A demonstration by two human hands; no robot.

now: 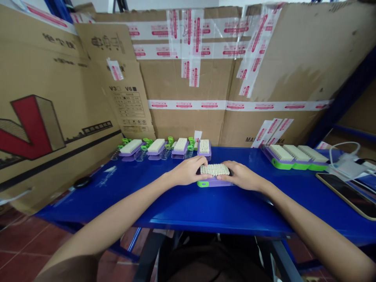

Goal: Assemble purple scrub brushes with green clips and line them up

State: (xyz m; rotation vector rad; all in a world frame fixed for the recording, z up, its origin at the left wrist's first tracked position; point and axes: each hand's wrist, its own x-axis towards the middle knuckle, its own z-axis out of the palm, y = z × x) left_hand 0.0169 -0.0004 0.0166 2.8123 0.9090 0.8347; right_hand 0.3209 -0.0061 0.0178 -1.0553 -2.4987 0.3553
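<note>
Between my two hands is a block of small cream-white pieces packed in rows (215, 170), with a dark edge at its ends. It lies on or just above a purple tray with a green corner (203, 183); I cannot tell whether it is seated. My left hand (188, 170) is closed on the block's left end, thumb at the front and fingers behind. At the right end my right hand (241, 174) grips in the same way, thumb along the front edge. Close behind them stands a purple holder carrying another cream block (204, 147).
More purple holders with cream blocks and green clips (157, 146) line the back left of the blue table (182, 207). A purple-green tray with three cream blocks (296, 153) stands at right, near a phone (348, 194) and white cables. Taped cardboard walls (188, 78) enclose the back and left.
</note>
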